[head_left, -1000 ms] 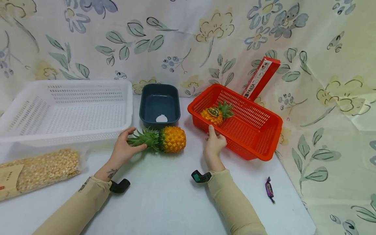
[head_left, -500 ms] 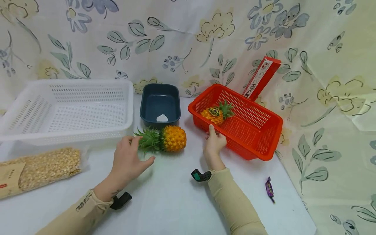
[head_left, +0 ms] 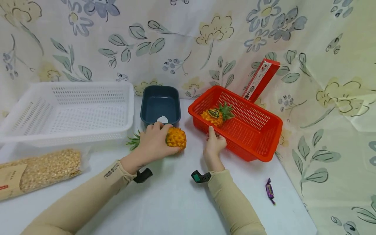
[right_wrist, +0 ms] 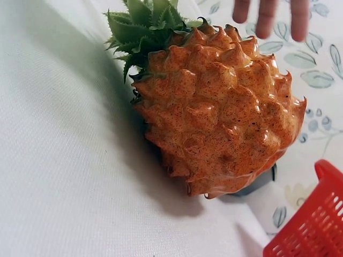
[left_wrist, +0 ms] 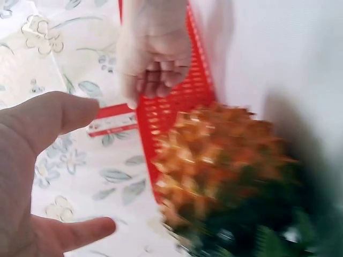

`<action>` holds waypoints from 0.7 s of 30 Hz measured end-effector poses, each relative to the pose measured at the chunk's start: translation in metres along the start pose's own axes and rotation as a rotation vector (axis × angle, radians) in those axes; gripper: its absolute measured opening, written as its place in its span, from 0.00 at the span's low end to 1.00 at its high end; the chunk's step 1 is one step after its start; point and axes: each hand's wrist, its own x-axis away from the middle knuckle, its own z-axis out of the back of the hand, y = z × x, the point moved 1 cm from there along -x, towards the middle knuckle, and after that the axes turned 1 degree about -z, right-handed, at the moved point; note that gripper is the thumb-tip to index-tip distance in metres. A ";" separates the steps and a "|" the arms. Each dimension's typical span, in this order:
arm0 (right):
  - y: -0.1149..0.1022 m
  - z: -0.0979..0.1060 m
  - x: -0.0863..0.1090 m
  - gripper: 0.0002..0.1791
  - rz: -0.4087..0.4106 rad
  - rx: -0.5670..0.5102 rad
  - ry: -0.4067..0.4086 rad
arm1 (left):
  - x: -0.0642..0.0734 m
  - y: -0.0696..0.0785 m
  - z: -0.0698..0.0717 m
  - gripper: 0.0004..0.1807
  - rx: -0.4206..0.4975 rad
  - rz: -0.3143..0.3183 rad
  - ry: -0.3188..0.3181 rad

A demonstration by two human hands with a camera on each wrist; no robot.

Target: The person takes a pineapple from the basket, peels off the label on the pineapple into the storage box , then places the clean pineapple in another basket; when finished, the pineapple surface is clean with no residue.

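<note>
A toy-like orange pineapple with green leaves [head_left: 177, 138] lies on its side on the white table. My left hand [head_left: 154, 142] reaches over its middle from above, fingers and thumb spread. In the left wrist view, the finger and thumb [left_wrist: 64, 115] stand apart beside the pineapple [left_wrist: 214, 160]. Straight fingertips [right_wrist: 266, 19] hover above the fruit in the right wrist view. My right hand [head_left: 215, 143] holds the near side of the red perforated basket [head_left: 238, 145], thumb at the rim and fingers curled below. Inside that basket is another pineapple [head_left: 212, 117].
A dark blue bin [head_left: 160, 98] stands just behind the pineapple. The white basket [head_left: 88, 133] is at the left, with a bag of pale beans or grains [head_left: 50, 168] before it. A red pasta box [head_left: 259, 81] leans behind the red basket. A purple wrapped candy [head_left: 270, 192] lies at right.
My left hand has moved from the pineapple's leaves rightward, over the fruit's body. The right hand has stayed at the red basket, and the pineapple lies in about the same place.
</note>
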 end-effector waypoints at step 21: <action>0.000 -0.001 0.000 0.14 0.018 -0.002 0.008 | -0.052 0.010 -0.025 0.47 -0.076 0.067 -0.252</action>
